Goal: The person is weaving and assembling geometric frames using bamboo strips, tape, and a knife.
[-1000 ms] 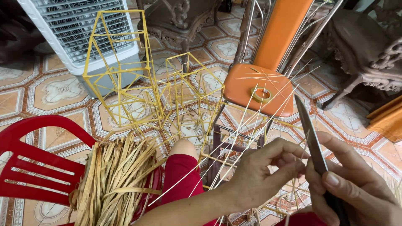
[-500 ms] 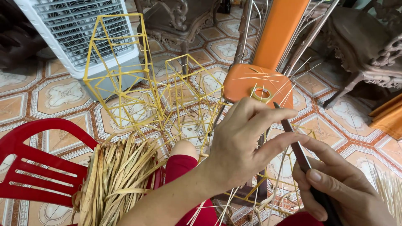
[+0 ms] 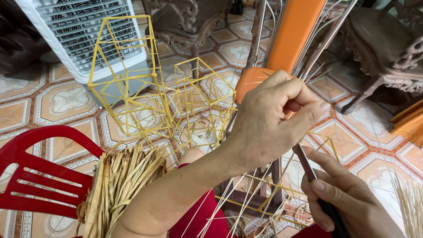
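**Hands at the bamboo splints**

The left hand (image 3: 273,119) pinches thin pale bamboo splints (image 3: 246,194) (fine, straight, fanning downward between the knees). The right hand (image 3: 348,202) grips a dark narrow knife blade (image 3: 308,169) just below. Beyond stand yellow stick-frame lanterns (image 3: 128,83) on the tiled floor (image 3: 66,99).

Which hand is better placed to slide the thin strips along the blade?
Left. The left hand pinches the thin strips beside the blade; the right hand is busy gripping the knife handle.
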